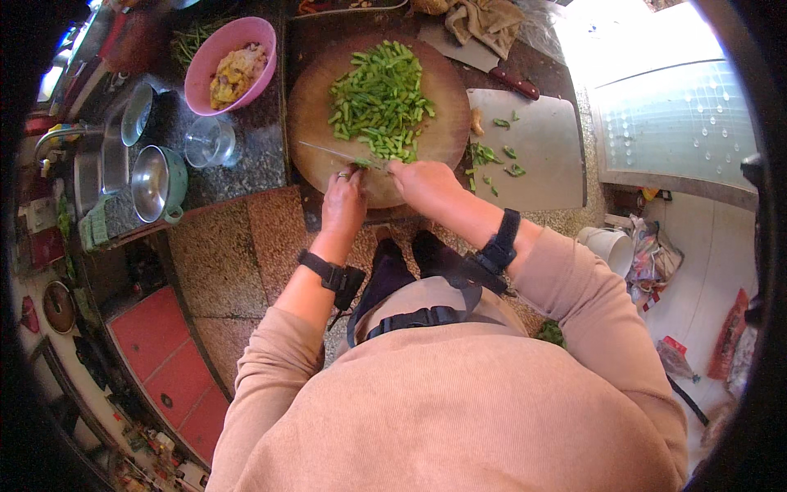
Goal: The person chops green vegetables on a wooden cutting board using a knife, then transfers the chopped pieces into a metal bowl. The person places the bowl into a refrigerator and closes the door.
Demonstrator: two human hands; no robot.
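Observation:
My right hand (424,186) grips the handle of a kitchen knife (330,150), whose thin blade points left over a round wooden chopping board (313,80). My left hand (345,192) is at the board's near edge, its fingertips on a small piece of green vegetable (363,162) beside the blade. Beyond the knife, a heap of chopped green vegetable (384,92) covers the board's middle and far part. Just right of the board, green scraps (486,154) lie on a flat pale board (541,154).
A cleaver (461,49) with a dark red handle lies at the back right near a crumpled cloth (486,27). On the left counter are a pink bowl of food (192,80), a clear bowl (210,142), a green-sided metal pot (175,184) and a sink (89,175).

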